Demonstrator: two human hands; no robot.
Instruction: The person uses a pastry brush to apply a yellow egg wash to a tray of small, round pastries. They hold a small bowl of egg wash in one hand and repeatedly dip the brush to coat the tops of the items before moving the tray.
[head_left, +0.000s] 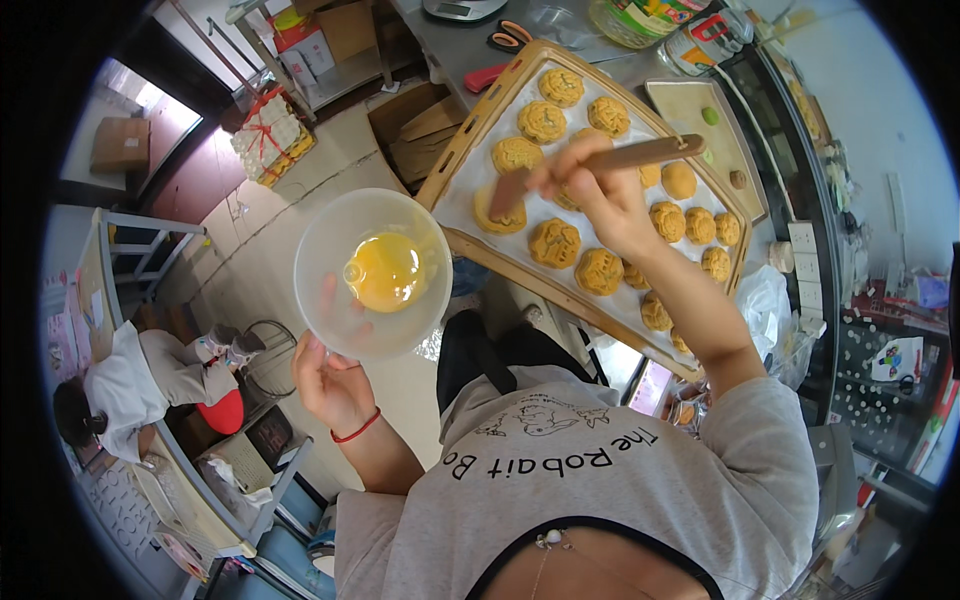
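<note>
My left hand (337, 386) grips the rim of a translucent plastic bowl (319, 225), its fingers showing through the wall. Yellow beaten egg (386, 274) pools at the bottom of the bowl. In my right hand (611, 191) is a brown-handled pastry brush (637, 154); its blurred head lies over a moulded pastry (499, 214) that looks like a mooncake. Several more pastries, such as this one (555, 241), sit in rows on white baking paper (469, 187) in a gold baking tray (495, 255). My right hand and forearm hide some of them.
Beyond the baking tray lie scissors (510, 36), a kitchen scale (461, 7) and oil bottles (705, 45). A second tray (675, 94) holds a few small balls. An open cardboard box (420, 135) stands below the table. At left, a person in white (127, 375) sits at another table.
</note>
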